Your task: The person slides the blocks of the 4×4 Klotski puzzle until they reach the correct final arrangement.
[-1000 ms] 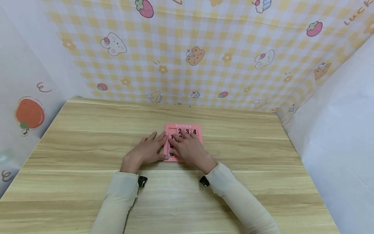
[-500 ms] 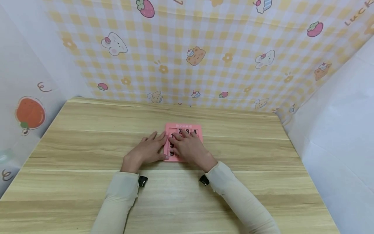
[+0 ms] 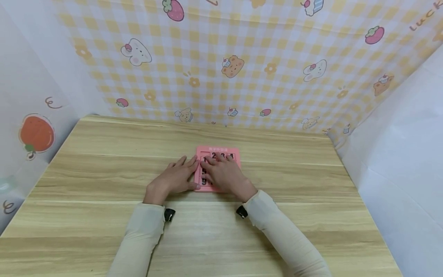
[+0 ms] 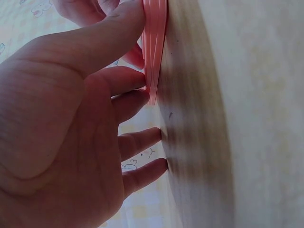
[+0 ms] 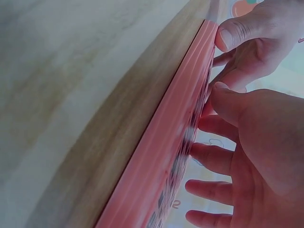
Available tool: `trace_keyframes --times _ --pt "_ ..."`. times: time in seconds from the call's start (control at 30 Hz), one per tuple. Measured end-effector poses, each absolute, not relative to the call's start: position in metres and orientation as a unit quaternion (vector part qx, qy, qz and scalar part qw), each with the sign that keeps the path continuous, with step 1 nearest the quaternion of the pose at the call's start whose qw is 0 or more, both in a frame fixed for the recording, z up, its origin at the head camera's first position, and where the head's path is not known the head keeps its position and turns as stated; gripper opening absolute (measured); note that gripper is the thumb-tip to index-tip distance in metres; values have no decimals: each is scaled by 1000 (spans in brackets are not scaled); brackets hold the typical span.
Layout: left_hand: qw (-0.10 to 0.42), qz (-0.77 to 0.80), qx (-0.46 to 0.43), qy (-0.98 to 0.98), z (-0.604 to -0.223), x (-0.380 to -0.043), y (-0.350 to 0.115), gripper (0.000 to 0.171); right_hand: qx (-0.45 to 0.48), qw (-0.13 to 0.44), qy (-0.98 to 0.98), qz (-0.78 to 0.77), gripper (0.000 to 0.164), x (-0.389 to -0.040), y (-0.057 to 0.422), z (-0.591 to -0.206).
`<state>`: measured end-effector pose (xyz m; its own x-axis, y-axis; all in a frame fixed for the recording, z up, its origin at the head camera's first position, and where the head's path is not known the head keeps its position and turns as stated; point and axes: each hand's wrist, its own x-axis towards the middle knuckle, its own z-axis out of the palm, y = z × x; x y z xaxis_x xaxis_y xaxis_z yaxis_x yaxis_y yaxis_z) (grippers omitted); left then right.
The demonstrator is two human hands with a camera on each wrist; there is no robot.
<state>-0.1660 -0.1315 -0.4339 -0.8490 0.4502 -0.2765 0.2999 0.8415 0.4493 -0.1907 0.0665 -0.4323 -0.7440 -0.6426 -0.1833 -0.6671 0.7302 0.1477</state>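
A pink number slide puzzle (image 3: 232, 149) lies flat on the table, its top-left slot bare of a tile. Tiles 2, 3 and 4 show along the top row, and 1, 5 and 9 down the left column. My left hand (image 3: 173, 179) rests at the puzzle's left side, with the thumb on the lower left corner. In the left wrist view, two of its fingers touch the pink frame (image 4: 154, 42) and two others reach the table. My right hand (image 3: 226, 175) lies over the tiles with fingers spread, hiding most of the middle and right ones.
The wooden table (image 3: 294, 169) surrounds the puzzle. A yellow checked cloth (image 3: 207, 92) with cartoon prints hangs behind it, and white sheets (image 3: 398, 154) stand at both sides. Black cameras (image 3: 242, 212) sit at the wrists.
My right hand has shifted very slightly on the tiles, its fingertips now covering more of the 4. The left hand and the puzzle keep their places.
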Motion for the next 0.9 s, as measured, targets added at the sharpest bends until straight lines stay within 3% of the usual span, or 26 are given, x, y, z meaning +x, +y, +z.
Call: trace_keyframes --times 0.9 --pt "192 201 194 941 -436 -167 -131 81 -353 43 929 98 52 -200 65 -433"
